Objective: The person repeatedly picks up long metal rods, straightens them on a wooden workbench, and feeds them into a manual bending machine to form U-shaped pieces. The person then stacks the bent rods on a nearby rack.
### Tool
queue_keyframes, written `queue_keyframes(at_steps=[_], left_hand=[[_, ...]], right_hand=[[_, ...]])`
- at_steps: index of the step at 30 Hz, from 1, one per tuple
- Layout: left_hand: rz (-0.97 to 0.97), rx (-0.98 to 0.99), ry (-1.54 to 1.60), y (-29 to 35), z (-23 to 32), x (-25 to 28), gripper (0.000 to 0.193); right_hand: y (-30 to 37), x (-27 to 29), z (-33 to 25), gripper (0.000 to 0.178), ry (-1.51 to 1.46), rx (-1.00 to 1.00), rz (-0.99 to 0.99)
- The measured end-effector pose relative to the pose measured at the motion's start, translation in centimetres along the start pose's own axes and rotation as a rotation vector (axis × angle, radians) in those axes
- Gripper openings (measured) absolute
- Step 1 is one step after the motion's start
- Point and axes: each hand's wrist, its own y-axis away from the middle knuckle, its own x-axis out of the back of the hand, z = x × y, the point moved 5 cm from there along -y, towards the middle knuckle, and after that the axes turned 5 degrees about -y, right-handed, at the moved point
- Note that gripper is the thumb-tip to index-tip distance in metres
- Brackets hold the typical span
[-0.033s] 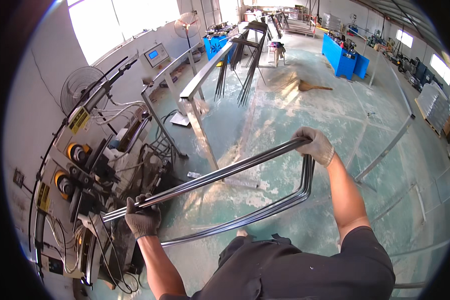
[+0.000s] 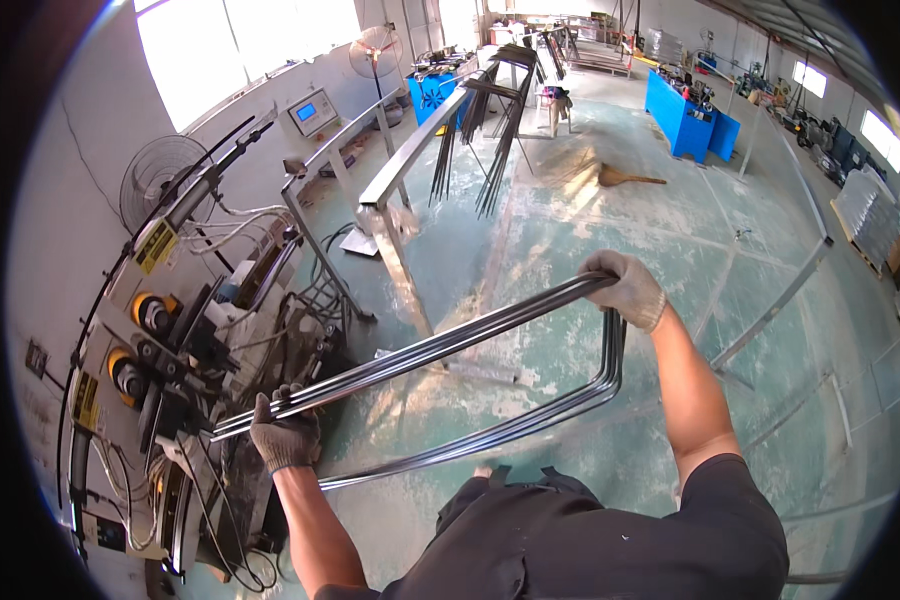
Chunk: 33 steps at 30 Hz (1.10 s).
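Note:
A bundle of several thin, shiny metal rods (image 2: 440, 345), bent into a long U shape, hangs in front of me between my two gloved hands. My left hand (image 2: 288, 437) is closed round the upper run, close to its free ends beside the machine. Around the bent corner at the far right of that run, my right hand (image 2: 630, 290) is closed too. Below, the lower run slopes down to the left and passes behind my left forearm. Both hands wear grey knit gloves; the palm sides of the grips are partly hidden.
To the left stands a machine (image 2: 175, 340) with yellow-ringed rollers, cables and hoses. A metal rack (image 2: 395, 175) ahead carries more bent rods (image 2: 500, 95). A broom (image 2: 625, 176) lies on the green floor. Blue cabinets (image 2: 678, 115) stand farther back, with a metal frame (image 2: 770, 305) at right.

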Motion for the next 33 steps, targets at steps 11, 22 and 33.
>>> queue_keyframes(at_steps=[11,22,33], left_hand=[[0.098,-0.088,0.0,-30.9,-3.4,-14.3,0.045],[0.023,-0.363,-0.559,-36.0,-12.5,-39.3,0.017],[-0.152,-0.573,-1.538,-58.5,-25.2,-54.0,0.025]], right_hand=[[-41.3,-7.2,-13.8,0.033,0.759,0.705,-0.136],[-68.1,-16.7,-9.5,0.029,0.748,0.472,-0.506],[-91.3,-11.3,6.8,0.026,0.799,0.398,-0.559]])
